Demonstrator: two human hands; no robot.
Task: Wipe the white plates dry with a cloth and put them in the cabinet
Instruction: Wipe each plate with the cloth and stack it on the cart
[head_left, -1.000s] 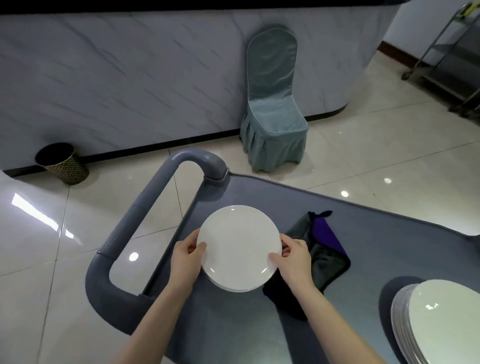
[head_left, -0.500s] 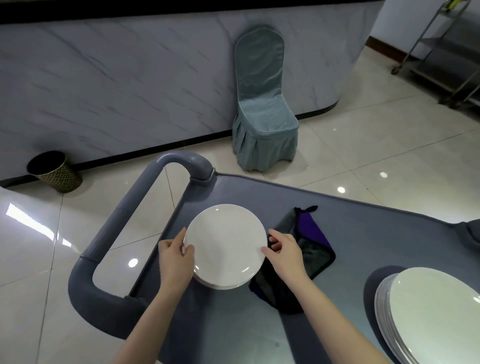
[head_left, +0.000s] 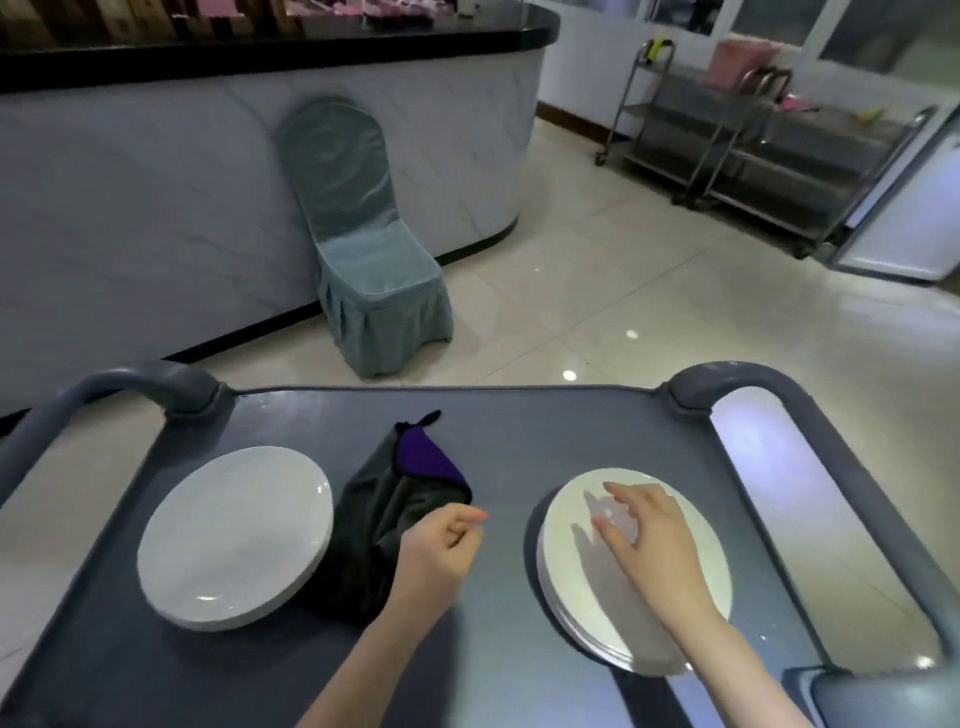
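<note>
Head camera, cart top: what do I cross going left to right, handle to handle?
Left cart handle → left stack of white plates → dark cloth → left hand → right stack of white plates, with the right hand over it → right cart handle.

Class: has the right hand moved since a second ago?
Yes. The right hand went rightward, away from the cloth, and is now over the right plate stack.
</note>
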